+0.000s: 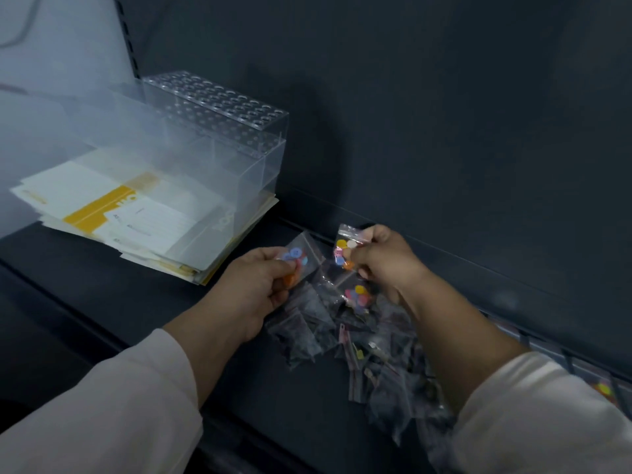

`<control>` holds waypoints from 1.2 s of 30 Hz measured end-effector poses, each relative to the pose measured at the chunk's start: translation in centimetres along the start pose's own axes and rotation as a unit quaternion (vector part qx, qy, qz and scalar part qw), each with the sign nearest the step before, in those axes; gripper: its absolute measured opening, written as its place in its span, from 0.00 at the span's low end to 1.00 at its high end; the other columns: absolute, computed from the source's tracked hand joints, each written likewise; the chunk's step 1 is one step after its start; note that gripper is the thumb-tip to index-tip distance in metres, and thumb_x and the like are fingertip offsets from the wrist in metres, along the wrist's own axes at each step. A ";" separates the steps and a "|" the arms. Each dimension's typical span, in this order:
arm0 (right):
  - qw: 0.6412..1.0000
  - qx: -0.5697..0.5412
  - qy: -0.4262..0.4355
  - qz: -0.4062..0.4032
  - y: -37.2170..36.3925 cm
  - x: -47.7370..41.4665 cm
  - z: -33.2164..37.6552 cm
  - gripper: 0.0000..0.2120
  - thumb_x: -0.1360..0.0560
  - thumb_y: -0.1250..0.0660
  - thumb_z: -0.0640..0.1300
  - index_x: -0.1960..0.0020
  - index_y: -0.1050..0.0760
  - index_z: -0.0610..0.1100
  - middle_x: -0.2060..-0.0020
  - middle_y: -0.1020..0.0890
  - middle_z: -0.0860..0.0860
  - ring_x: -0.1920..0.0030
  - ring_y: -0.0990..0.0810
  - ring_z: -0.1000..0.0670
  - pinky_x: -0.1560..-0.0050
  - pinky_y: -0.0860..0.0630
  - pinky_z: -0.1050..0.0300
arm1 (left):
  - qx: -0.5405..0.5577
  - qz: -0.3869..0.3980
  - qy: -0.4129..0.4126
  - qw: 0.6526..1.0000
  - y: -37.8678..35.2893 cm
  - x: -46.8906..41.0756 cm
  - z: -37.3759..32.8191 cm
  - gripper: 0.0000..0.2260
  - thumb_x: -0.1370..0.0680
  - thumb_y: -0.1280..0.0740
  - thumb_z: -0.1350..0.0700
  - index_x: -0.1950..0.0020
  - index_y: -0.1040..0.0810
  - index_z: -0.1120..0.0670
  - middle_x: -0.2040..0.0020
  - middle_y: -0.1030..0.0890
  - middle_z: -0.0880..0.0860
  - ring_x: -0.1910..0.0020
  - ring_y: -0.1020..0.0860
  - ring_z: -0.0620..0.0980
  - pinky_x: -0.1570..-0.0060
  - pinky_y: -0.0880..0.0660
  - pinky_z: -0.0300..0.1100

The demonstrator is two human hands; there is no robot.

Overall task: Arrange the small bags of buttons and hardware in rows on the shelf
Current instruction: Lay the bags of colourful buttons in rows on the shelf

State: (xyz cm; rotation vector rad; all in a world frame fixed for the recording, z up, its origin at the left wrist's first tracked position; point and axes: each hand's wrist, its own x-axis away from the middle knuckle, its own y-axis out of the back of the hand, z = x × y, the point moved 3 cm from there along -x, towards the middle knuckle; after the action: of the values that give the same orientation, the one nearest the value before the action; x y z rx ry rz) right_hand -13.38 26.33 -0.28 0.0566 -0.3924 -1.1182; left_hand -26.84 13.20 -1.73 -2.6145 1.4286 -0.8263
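Note:
A loose heap of small clear bags (376,357) of buttons and dark hardware lies on the dark shelf (102,302). My left hand (253,289) grips a bag of blue and orange buttons (299,256) at the heap's left edge. My right hand (386,261) pinches another bag of yellow, white and pink buttons (343,248), lifted upright above the heap. A third bag of coloured buttons (357,295) lies just below my right hand. Both sleeves are white.
A clear acrylic rack with round holes (219,107) stands on stacked clear boxes at the left. In front of it lies a stack of white and yellow papers (113,213). The dark back panel (444,131) rises behind the heap. More bags lie at the far right (605,388).

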 end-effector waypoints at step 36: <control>0.981 -0.062 -0.100 -0.154 35.3 34.6 -18.9 0.09 0.28 0.31 0.34 0.63 0.26 0.46 0.70 0.22 0.50 0.69 0.26 0.53 0.68 0.27 0.60 | -0.154 0.184 -0.014 0.971 -27.5 22.3 15.9 0.09 0.27 0.31 0.67 0.50 0.21 0.57 0.54 0.17 0.52 0.56 0.20 0.47 0.61 0.24 0.37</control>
State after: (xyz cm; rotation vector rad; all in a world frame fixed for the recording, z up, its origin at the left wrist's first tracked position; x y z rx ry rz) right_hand 36.46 8.60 0.24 -0.1093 -0.5046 -1.4595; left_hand 11.42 8.00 2.21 -2.4121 2.0945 -0.5568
